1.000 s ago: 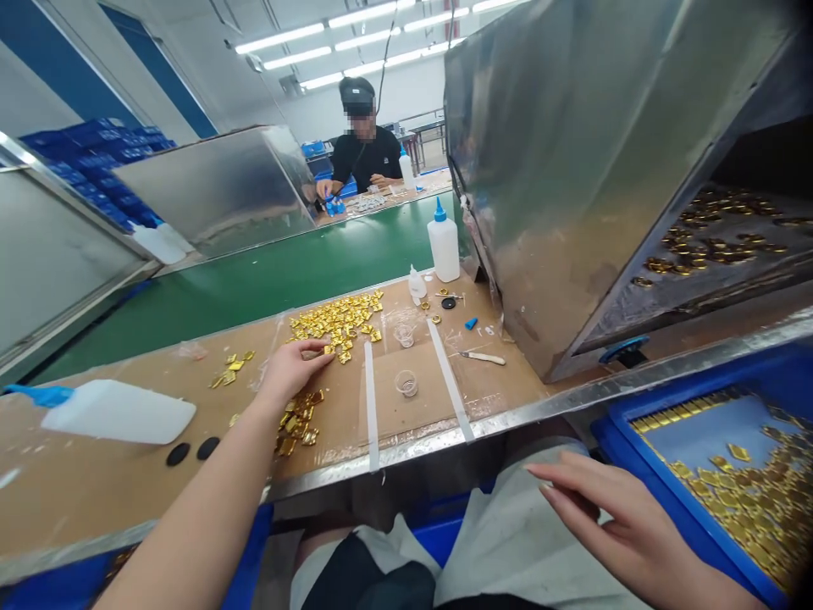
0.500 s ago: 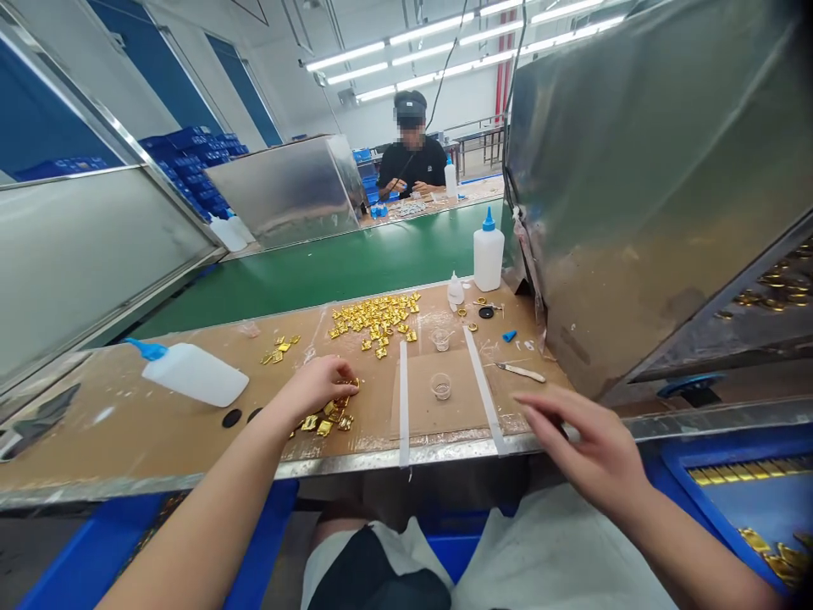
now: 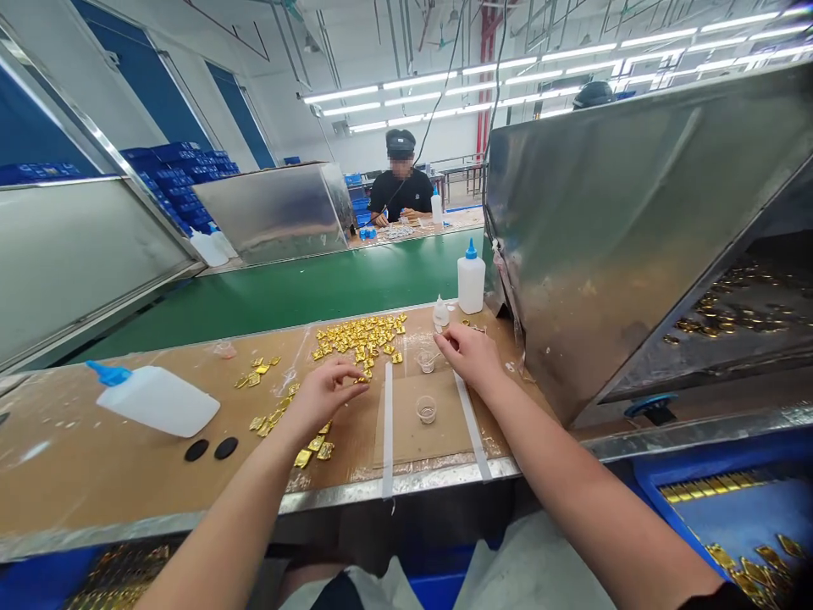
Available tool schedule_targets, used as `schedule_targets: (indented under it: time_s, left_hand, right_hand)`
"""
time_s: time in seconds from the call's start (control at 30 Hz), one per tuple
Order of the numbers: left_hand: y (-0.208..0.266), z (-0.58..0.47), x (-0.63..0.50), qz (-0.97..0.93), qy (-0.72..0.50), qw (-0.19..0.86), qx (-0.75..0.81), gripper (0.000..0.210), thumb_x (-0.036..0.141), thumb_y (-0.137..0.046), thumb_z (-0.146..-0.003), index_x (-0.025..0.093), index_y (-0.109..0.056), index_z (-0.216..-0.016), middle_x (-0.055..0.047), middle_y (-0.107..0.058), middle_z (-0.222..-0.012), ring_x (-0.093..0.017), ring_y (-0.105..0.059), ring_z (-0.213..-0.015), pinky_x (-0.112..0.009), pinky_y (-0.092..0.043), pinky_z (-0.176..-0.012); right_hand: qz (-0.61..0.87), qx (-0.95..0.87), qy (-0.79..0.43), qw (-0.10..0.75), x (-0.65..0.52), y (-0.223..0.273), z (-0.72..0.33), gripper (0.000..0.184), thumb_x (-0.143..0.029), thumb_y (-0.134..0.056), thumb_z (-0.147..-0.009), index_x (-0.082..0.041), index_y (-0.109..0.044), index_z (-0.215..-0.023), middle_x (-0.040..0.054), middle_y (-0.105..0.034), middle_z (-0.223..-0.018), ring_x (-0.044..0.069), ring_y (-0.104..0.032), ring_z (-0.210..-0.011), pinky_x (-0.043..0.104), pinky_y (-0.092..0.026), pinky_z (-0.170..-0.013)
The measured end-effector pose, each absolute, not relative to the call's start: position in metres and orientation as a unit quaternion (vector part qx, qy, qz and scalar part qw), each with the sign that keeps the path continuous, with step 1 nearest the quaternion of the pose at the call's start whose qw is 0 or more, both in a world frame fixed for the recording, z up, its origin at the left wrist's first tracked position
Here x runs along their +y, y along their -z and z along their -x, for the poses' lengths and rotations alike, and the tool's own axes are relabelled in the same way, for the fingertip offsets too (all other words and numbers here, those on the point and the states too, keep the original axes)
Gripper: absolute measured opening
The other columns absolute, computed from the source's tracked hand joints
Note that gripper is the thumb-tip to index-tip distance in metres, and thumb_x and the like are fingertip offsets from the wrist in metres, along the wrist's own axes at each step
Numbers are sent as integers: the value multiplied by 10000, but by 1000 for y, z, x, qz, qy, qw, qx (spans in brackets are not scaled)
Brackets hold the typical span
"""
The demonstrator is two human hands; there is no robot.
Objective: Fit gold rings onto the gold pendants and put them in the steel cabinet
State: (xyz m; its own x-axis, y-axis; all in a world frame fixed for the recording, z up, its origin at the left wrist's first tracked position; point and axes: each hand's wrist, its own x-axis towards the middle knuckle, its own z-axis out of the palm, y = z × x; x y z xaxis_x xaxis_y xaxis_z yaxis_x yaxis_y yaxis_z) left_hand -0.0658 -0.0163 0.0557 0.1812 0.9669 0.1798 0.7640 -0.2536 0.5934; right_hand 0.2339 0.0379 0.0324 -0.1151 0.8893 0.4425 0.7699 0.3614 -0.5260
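Note:
My left hand (image 3: 321,398) is above the near heap of gold pieces, thumb and forefinger almost meeting. A small gold metal piece (image 3: 364,378) shows at those fingertips. My right hand (image 3: 468,352) reaches over a small clear cup (image 3: 426,364), fingers pinched together. Something thin seems to stand in that cup, but what the fingers hold is too small to make out. Nearer me on the cardboard mat (image 3: 412,445) stands another clear cup (image 3: 426,410). A large heap of gold pieces (image 3: 356,334) lies farther back, and more gold pieces (image 3: 274,413) lie by my left wrist.
A white bottle with a blue nozzle (image 3: 162,402) lies on the left, near two black discs (image 3: 225,447). Another bottle (image 3: 471,281) and a small dropper bottle (image 3: 440,313) stand at the back right. Metal panel (image 3: 610,237) bounds the right side. A person (image 3: 401,191) sits across the green belt (image 3: 305,291).
My right hand has moved from the table's front edge forward and left to the far cup. My left hand has shifted slightly forward and right from the near pieces. The view has tilted up.

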Motion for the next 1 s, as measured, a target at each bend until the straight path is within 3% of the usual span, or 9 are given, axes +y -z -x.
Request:
schedule_targets:
  time_s: [0.17,0.27,0.37,0.43,0.53,0.7,0.87,1.0]
  left_hand:
    - [-45,1,4,-653,-417,349,528,328,485,-661,-895,181,-714,-1005,-36,-708,-732,-157,-592,-585,-287,-458,-602]
    - [-32,-24,19,-615,-470,371,513,334,423,-682,-881,165,-677,-1093,-98,-770,-934,-196,-717,-738,-308,-538,-697]
    - [-20,-32,28,-634,-470,356,500,423,318,-753,-817,181,-648,-1202,-129,-749,-1158,-256,-719,-1086,-362,-550,-934]
    - [-14,-33,31,-667,-444,344,489,566,273,-801,-766,194,-604,-1291,-138,-705,-1282,-273,-679,-1192,-400,-525,-1030]
    - [-7,-36,33,-707,-399,324,487,699,242,-819,-744,209,-533,-1381,-149,-642,-1392,-279,-676,-1204,-430,-523,-1068]
    - [0,-41,35,-742,-382,253,489,614,191,-714,-835,231,-503,-1411,-122,-610,-1444,-238,-709,-1106,-403,-553,-1020]
    - [1,-36,32,-806,-327,141,474,617,159,-619,-898,261,-445,-1481,-94,-661,-1380,-273,-671,-1205,-423,-525,-1033]
    - [0,-35,29,-822,-317,124,457,608,163,-588,-921,260,-430,-1500,-88,-646,-1410,-276,-663,-1219,-410,-523,-1018]
  right_hand:
    - [582,-769,-79,254,35,-32,-235,442,-535,-533,-977,-196,-665,-726,31,-705,-780,171,-590,-738,287,-230,-603]
    - [579,-782,-77,218,37,-29,-233,409,-510,-545,-976,-200,-692,-751,35,-728,-809,177,-613,-761,286,-235,-601]
    - [561,-797,-73,210,38,-26,-232,357,-454,-550,-983,-202,-708,-786,39,-741,-840,175,-624,-781,285,-241,-602]
    - [550,-805,-75,211,39,-25,-231,341,-427,-550,-985,-197,-707,-788,42,-741,-847,170,-619,-779,284,-239,-602]
    - [540,-811,-77,213,41,-22,-230,348,-407,-535,-992,-192,-688,-765,40,-732,-838,160,-593,-752,282,-222,-596]
    - [529,-812,-73,235,44,-20,-229,346,-380,-519,-981,-179,-649,-732,42,-700,-793,148,-539,-708,286,-197,-592]
    - [519,-800,-91,286,43,-20,-230,248,-324,-582,-882,-177,-622,-686,26,-648,-732,141,-485,-684,288,-213,-602]
    - [505,-785,-164,320,45,-18,-229,258,-292,-587,-818,-178,-530,-594,-22,-518,-600,120,-425,-612,286,-208,-583]
